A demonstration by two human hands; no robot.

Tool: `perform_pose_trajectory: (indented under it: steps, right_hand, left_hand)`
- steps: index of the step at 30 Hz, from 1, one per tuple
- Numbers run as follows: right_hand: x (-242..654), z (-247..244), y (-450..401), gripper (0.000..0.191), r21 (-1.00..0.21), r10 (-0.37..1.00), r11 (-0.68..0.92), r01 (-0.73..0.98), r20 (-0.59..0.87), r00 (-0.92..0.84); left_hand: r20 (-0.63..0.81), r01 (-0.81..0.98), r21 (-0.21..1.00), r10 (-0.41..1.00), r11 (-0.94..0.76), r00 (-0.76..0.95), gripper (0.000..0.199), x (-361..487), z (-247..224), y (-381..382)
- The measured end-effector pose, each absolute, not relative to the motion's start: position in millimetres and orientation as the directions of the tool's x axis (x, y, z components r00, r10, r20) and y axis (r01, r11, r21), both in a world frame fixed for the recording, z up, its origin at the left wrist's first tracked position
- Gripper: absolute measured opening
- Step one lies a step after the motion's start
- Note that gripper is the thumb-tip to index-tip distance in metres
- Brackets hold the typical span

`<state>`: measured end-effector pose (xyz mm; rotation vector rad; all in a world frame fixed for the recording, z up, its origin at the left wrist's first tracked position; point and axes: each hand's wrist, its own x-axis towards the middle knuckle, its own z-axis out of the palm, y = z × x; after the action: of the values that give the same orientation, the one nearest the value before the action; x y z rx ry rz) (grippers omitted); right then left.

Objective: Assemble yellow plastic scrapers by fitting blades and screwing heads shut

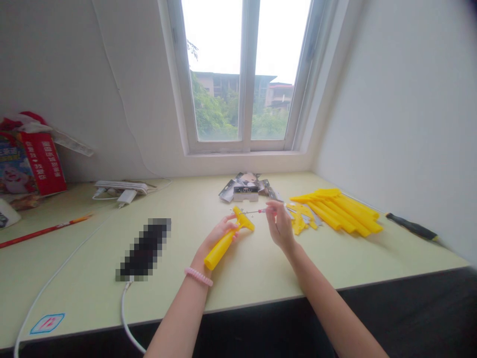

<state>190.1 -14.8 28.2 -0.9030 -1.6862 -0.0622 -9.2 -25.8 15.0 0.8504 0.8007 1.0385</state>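
Left forearm [181, 311], then a smooth yellow T-headed handle [225, 244].

Smooth yellow plastic against a pale, satin tabletop [261, 271].
The T-headed yellow piece [220, 250] looks like moulded plastic with a soft sheen, as do the stacked yellow handles [341, 211] and the smooth, flat yellow pieces [300, 217]; the small screwdriver [252, 212] has a thin metal shaft, the long tool [412, 228] a dark, plastic-looking handle, the printed boxes [246, 193] look like card, the red carton [45, 161] smooth printed card, the power strip [122, 186] white plastic, the coiled wristband [198, 277] ridged plastic, the wall [410, 99] matt, and the window panes [216, 94] clear glass.
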Motion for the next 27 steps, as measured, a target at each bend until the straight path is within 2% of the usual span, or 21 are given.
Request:
perform_pose_trajectory:
  steps: [3,6,13,17,23,27]
  right_hand:
    - [190.2,26.3,-12.0,0.014,-0.517,0.571,0.671,0.532,0.817,0.074]
    - [191.4,26.9,-10.7,0.013,-0.569,0.602,0.649,0.506,0.790,0.115]
    - [191.3,33.1,-14.8,0.028,-0.487,0.582,0.670,0.560,0.813,0.012]
    - [191.3,34.5,-15.8,0.026,-0.426,0.523,0.695,0.579,0.853,-0.001]
    - [191.7,30.7,-14.3,0.017,-0.506,0.545,0.646,0.571,0.830,0.118]
    - [192.1,29.7,-12.9,0.021,-0.505,0.568,0.647,0.571,0.819,0.080]
  left_hand:
    - [-0.172,-0.355,0.888,0.927,0.292,0.332,0.056,-8.7,16.1,-26.5]
    - [-0.152,-0.351,0.894,0.926,0.278,0.345,0.055,-8.8,15.7,-26.3]
    - [-0.134,-0.348,0.901,0.929,0.259,0.346,0.056,-10.7,12.5,-24.7]
    - [-0.136,-0.345,0.900,0.923,0.267,0.360,0.058,-10.2,15.2,-26.0]
    - [-0.177,-0.335,0.893,0.918,0.301,0.353,0.057,-9.7,17.6,-25.9]
    - [-0.196,-0.353,0.880,0.919,0.319,0.342,0.057,-9.5,17.6,-25.2]
